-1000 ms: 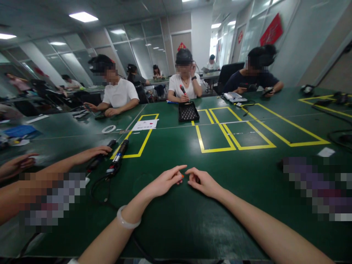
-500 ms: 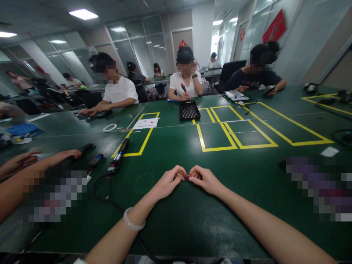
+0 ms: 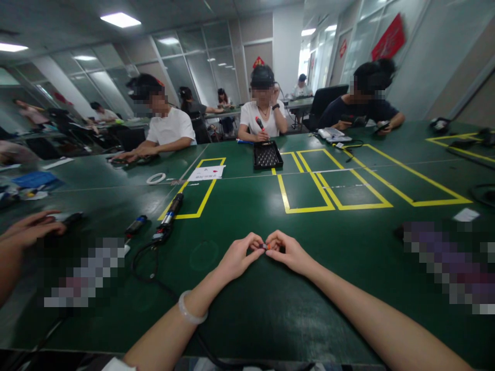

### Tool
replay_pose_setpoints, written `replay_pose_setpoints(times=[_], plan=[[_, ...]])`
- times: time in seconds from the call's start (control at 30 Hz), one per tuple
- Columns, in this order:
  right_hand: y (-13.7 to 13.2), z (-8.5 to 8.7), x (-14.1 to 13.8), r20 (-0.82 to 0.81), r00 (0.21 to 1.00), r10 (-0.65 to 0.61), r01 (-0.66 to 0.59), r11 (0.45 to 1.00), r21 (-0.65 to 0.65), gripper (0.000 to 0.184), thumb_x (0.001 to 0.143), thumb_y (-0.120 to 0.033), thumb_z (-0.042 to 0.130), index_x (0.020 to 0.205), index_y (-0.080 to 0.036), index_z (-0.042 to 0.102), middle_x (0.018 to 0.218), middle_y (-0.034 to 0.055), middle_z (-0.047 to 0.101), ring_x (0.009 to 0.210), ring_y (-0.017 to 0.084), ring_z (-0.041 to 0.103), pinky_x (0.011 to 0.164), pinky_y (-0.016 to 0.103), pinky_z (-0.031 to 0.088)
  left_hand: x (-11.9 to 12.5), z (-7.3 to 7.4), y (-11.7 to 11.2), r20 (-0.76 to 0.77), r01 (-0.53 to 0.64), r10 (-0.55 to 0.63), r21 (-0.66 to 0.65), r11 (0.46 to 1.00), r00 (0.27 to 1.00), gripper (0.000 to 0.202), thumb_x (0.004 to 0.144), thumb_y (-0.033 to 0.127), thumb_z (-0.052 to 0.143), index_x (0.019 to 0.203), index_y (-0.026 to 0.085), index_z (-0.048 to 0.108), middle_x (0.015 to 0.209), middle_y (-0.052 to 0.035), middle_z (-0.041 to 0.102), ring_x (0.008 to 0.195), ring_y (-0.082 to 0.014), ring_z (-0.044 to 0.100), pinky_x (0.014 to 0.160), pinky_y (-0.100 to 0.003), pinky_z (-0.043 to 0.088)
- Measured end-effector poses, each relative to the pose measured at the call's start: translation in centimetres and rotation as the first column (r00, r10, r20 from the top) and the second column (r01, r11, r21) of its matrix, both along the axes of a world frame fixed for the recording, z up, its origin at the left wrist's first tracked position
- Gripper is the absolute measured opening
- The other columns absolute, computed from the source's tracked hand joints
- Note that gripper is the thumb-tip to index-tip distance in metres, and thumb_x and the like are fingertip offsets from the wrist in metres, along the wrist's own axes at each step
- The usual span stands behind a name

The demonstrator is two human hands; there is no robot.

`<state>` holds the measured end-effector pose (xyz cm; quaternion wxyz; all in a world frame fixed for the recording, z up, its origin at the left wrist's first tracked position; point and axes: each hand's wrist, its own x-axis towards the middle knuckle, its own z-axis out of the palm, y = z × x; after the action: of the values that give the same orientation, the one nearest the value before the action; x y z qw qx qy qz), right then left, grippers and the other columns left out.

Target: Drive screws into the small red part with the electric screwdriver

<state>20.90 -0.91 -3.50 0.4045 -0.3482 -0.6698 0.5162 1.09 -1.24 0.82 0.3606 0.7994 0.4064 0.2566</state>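
Above the green tabletop my left hand [image 3: 240, 256] and my right hand [image 3: 289, 252] meet fingertip to fingertip. Both are closed in a pinch around a small grey-and-orange piece [image 3: 266, 247]. Most of it is hidden by my fingers, so its exact kind does not show. The orange part lies on the side of my right fingers. To the left of my hands rests a corded tool [image 3: 168, 216], which looks like an electric screwdriver, with its black cable [image 3: 152, 275] looping toward me.
A shorter cylindrical tool [image 3: 136, 225] lies farther left, near a neighbour's hands [image 3: 42, 226]. Ahead are yellow tape outlines [image 3: 307, 210], a paper sheet [image 3: 208, 173], a white ring [image 3: 155, 179] and a black tray [image 3: 267, 155] before a seated person holding a red-and-black screwdriver [image 3: 260, 122].
My hands keep their pinch; more orange shows on the small piece, and my left thumb has shifted slightly. At left, the neighbour's hand has drawn back leftward with a dark tool.
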Motion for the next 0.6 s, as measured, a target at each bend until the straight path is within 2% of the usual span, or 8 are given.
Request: replay_pose_setpoints(times=[0.17,0.27,0.3,0.37,0.43,0.47,0.53,0.6], plan=[[0.0,0.1,0.1,0.059,0.998,-0.013,0.012,1.000,0.005,0.025,0.085,-0.040,0.063,0.093,-0.017,0.058,0.075,-0.0010,0.057,0.067,0.012,0.051,0.063,0.023,0.040,-2.0,0.8,1.7,-0.105,-0.001,0.005,0.038,0.999,0.995,0.031,0.092,0.042,0.044,0.113,0.021,0.054,0.102,-0.0036,0.066,0.095,-0.0159,0.062,0.086,-0.029,0.047],[0.2,0.0,0.3,0.068,0.998,-0.012,0.013,1.000,-0.018,0.025,0.085,-0.040,0.063,0.093,-0.017,0.058,0.074,-0.0013,0.057,0.065,0.011,0.050,0.061,0.023,0.039,-6.8,0.8,4.3,-0.246,-0.226,0.285,0.243,0.943,0.926,0.047,0.092,0.045,0.041,0.133,0.023,0.042,0.123,-0.0076,0.059,0.113,-0.0203,0.055,0.099,-0.036,0.041],[0.2,0.0,0.4,0.070,0.997,-0.008,0.009,1.000,-0.018,0.025,0.085,-0.039,0.063,0.093,-0.016,0.058,0.075,-0.0011,0.057,0.065,0.011,0.050,0.061,0.023,0.039,-9.1,0.6,5.2,-0.309,-0.320,0.426,0.341,0.884,0.850,0.052,0.090,0.046,0.043,0.136,0.021,0.040,0.130,-0.0101,0.054,0.120,-0.0237,0.051,0.102,-0.040,0.038],[0.2,-0.1,0.4,0.075,0.997,0.001,0.000,1.000,-0.011,0.024,0.085,-0.039,0.062,0.093,-0.016,0.058,0.075,-0.0008,0.057,0.066,0.011,0.050,0.061,0.023,0.039,-14.0,0.2,6.5,-0.401,-0.487,0.691,0.501,0.715,0.602,0.061,0.087,0.047,0.047,0.137,0.015,0.039,0.140,-0.0164,0.044,0.129,-0.0320,0.041,0.106,-0.047,0.033],[0.3,-0.1,0.4,0.082,0.997,0.007,-0.006,1.000,-0.005,0.023,0.085,-0.038,0.062,0.093,-0.017,0.058,0.075,-0.0007,0.057,0.065,0.011,0.049,0.060,0.023,0.039,-18.7,-0.5,7.3,-0.474,-0.628,0.818,0.539,0.561,0.325,0.069,0.082,0.050,0.051,0.137,0.011,0.039,0.143,-0.0209,0.038,0.129,-0.0398,0.038,0.101,-0.053,0.036],[0.3,-0.2,0.4,0.085,0.996,0.008,-0.008,1.000,-0.005,0.023,0.085,-0.038,0.063,0.092,-0.017,0.058,0.075,-0.0008,0.057,0.065,0.011,0.049,0.060,0.023,0.038,-20.7,-0.8,7.5,-0.522,-0.688,0.821,0.510,0.517,0.231,0.072,0.080,0.052,0.053,0.137,0.011,0.039,0.143,-0.0221,0.038,0.127,-0.0421,0.039,0.097,-0.054,0.039],[0.3,-0.3,0.4,0.090,0.996,0.008,-0.008,1.000,-0.009,0.022,0.085,-0.037,0.063,0.092,-0.017,0.059,0.075,-0.0008,0.057,0.065,0.011,0.049,0.060,0.022,0.038,-23.6,-1.3,7.7,-0.633,-0.777,0.756,0.387,0.496,0.167,0.071,0.078,0.053,0.053,0.135,0.012,0.042,0.137,-0.0230,0.044,0.119,-0.0421,0.047,0.088,-0.052,0.045],[0.4,-0.4,0.4,0.087,0.996,0.010,-0.008,1.000,-0.014,0.022,0.085,-0.037,0.063,0.092,-0.017,0.059,0.076,-0.0006,0.057,0.065,0.011,0.049,0.060,0.022,0.038,-24.9,-1.6,7.8,-0.686,-0.799,0.702,0.307,0.517,0.190,0.065,0.080,0.052,0.051,0.132,0.015,0.045,0.131,-0.0209,0.050,0.113,-0.0387,0.053,0.083,-0.048,0.048]])
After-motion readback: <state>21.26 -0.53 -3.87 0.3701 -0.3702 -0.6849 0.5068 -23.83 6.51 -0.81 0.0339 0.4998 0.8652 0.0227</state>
